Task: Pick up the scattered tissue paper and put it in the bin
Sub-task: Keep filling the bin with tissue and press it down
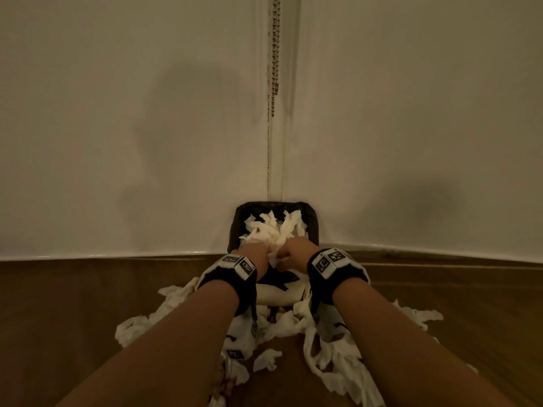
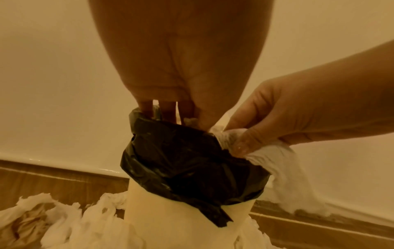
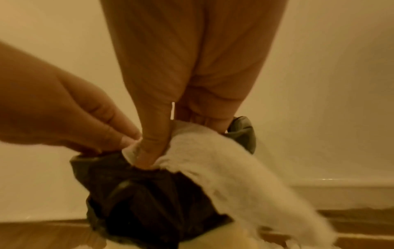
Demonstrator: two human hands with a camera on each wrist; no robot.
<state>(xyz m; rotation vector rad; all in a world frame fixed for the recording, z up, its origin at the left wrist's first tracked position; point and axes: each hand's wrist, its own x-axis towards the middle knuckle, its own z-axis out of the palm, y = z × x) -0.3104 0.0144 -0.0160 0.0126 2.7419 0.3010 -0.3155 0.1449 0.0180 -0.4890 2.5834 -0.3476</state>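
Loose tissue paper is noted on the floor at far left, with more strewn around the bin. At centre, the left hand is pushed fingers-down into the tissue heaped in the black-lined bin; its grip cannot be made out. Just right, the right hand pinches a tissue strip draped over the rim. The stuffing step is judged in hand; next, the strip must be tucked inside and the floor litter gathered.

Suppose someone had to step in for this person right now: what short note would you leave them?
Left hand: fingers down in the bin, pressing tissue into its black liner.
Right hand: pinching a tissue strip that hangs over the bin's rim.
Done: a heap of tissue sits in the bin.
Left: tuck that strip in, then gather the scattered tissue on the floor.
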